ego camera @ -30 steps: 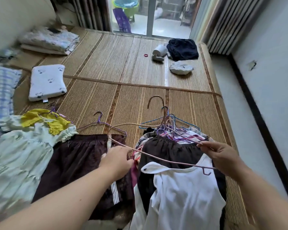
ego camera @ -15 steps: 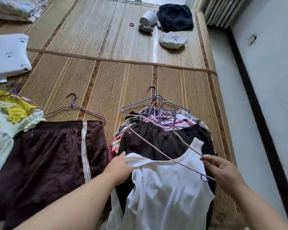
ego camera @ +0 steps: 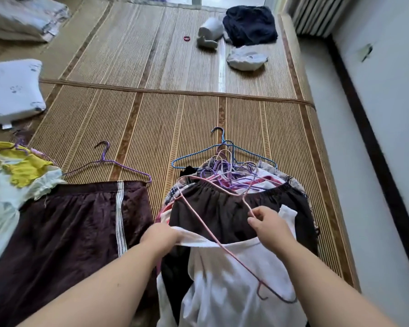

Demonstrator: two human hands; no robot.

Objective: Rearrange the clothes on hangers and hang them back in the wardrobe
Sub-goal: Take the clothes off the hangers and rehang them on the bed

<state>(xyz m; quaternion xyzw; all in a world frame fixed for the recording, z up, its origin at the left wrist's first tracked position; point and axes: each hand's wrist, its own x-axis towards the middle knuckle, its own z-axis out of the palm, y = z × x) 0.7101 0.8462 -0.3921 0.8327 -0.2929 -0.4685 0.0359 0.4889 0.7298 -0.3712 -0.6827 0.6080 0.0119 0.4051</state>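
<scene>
A white sleeveless top lies on a pile of clothes with several hangers on a woven mat. My left hand grips the top's left strap at the neckline. My right hand pinches the wire of a thin pink hanger, which lies tilted across the dark brown garment and the white top, one end reaching down over the top. A dark brown skirt with white stripes on a purple hanger lies to the left.
Yellow and pale green clothes lie at the far left. A white pillow sits at the back left. A navy garment, a white object and a pale bundle lie far back. A wall runs along the right.
My right hand slid up the pink hanger toward its middle and tipped its near end down over the white top. My left hand went from the hanger wire to the top's strap.
</scene>
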